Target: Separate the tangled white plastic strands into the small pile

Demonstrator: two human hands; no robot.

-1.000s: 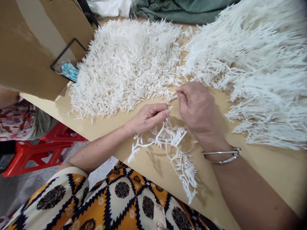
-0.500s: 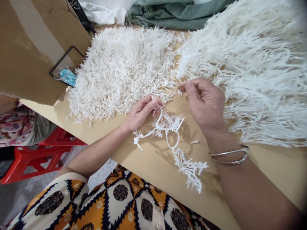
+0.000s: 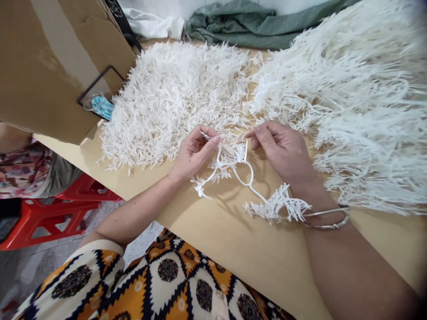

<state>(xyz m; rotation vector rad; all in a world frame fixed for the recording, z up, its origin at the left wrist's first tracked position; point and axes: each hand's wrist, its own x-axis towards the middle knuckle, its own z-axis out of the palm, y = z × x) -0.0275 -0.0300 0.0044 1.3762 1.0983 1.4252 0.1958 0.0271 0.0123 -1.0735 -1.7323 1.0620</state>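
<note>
The left hand is curled palm-up, thumb and fingertips pinched on one end of a white branched plastic strip, with its forearm running back and down toward the patterned sleeve. Just to its right the right hand lies knuckles-up, thumb and forefinger closed on a short upright stub of the same strip, the wrist carrying a metal bangle. The strip loops between the two hands, one frayed end hanging below the left hand and the other bushy end lying on the tan table against the right wrist. Beyond the left hand sits a heap of short white spiky pieces; beyond and to the right of the right hand spreads a larger mass of long white strands. Far left stands a cardboard box, and past the heaps lies green cloth. Compared with half a second ago, the hands have drawn closer together, the right hand has dropped from the strands to the strip, and the strip's lower tuft has swung right, up toward the bangle.
</note>
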